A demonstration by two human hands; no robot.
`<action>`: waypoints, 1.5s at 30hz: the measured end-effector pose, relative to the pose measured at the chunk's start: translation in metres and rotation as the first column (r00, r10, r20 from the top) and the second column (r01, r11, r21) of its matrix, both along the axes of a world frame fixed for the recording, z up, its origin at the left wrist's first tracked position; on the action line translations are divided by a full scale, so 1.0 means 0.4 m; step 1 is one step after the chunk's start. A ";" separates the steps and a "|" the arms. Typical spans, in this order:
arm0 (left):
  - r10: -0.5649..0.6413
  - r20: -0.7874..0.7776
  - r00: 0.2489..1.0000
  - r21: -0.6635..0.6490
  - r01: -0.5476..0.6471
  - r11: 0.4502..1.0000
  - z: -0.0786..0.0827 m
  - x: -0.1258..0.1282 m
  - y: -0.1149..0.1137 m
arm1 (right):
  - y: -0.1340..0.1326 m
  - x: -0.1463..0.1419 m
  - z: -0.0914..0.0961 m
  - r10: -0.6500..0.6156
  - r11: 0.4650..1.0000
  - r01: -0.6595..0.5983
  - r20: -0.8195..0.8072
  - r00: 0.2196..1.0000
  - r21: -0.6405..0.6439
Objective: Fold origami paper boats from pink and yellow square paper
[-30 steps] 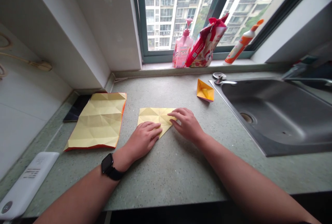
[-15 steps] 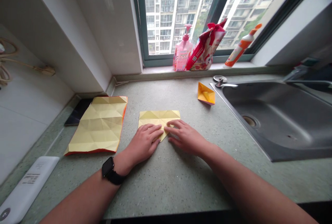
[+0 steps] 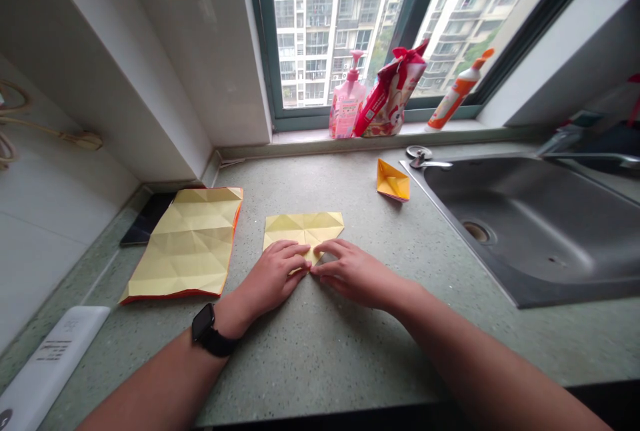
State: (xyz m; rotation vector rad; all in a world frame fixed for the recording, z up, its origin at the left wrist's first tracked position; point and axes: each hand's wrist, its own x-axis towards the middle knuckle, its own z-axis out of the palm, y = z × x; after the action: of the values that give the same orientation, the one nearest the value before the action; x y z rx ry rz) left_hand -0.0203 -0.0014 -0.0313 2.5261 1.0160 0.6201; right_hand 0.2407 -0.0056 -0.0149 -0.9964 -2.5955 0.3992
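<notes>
A small folded yellow paper [image 3: 303, 228] lies on the speckled green counter [image 3: 320, 344]. My left hand [image 3: 273, 275], with a black watch [image 3: 209, 332] on the wrist, rests on the paper's near left part with fingers laid flat. My right hand [image 3: 350, 270] presses its fingertips on the paper's near point, touching the left hand's fingertips. Both hands cover the paper's lower tip. A larger creased yellow sheet [image 3: 186, 242] with an orange edge lies to the left. A small folded orange paper boat [image 3: 393, 180] stands further back right.
A steel sink [image 3: 530, 224] fills the right side. On the window sill stand a pink pump bottle [image 3: 346, 102], a red bag [image 3: 389, 94] and an orange-and-white bottle [image 3: 455, 92]. A dark phone [image 3: 145, 219] and a white device [image 3: 47, 359] lie at the left.
My right hand has slid from the paper's right side down and left to its near point, meeting my left hand's fingertips. The left hand has barely moved.
</notes>
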 end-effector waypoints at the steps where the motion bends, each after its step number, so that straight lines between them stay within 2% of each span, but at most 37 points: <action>1: -0.006 0.002 1.000 -0.002 0.006 1.000 0.001 -0.001 0.000 | -0.001 -0.001 0.001 -0.003 1.000 0.003 0.000 1.000 0.001; 9: -0.026 0.004 1.000 -0.012 0.026 1.000 0.000 -0.007 0.002 | 0.006 0.003 0.010 -0.077 0.995 0.079 0.031 0.997 -0.065; 14: -0.032 -0.007 0.999 -0.015 0.032 0.999 0.004 -0.007 -0.001 | 0.022 0.019 0.011 -0.171 0.981 0.177 0.071 0.983 -0.082; 27: -0.039 -0.018 0.999 -0.032 0.039 0.999 0.014 -0.009 -0.007 | 0.061 0.063 -0.010 -0.304 0.951 0.306 0.048 0.951 -0.036; 37: -0.025 -0.022 0.999 -0.040 0.024 0.999 0.019 -0.007 -0.013 | 0.093 0.093 -0.029 -0.500 0.866 0.496 0.125 0.857 0.060; 43: -0.018 -0.022 1.000 -0.038 0.017 0.999 0.018 -0.007 -0.015 | 0.092 0.091 -0.035 -0.570 0.822 0.561 0.163 0.805 0.102; 45: -0.019 -0.021 1.000 -0.036 0.018 0.999 0.016 -0.007 -0.015 | 0.094 0.093 -0.036 -0.579 0.815 0.568 0.128 0.805 0.113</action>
State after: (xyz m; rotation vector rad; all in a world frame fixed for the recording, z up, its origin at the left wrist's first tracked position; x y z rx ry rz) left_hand -0.0231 -0.0075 -0.0248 2.5135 1.0006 0.5658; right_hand 0.2781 0.0320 -0.0292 -1.7703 -2.2456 0.0689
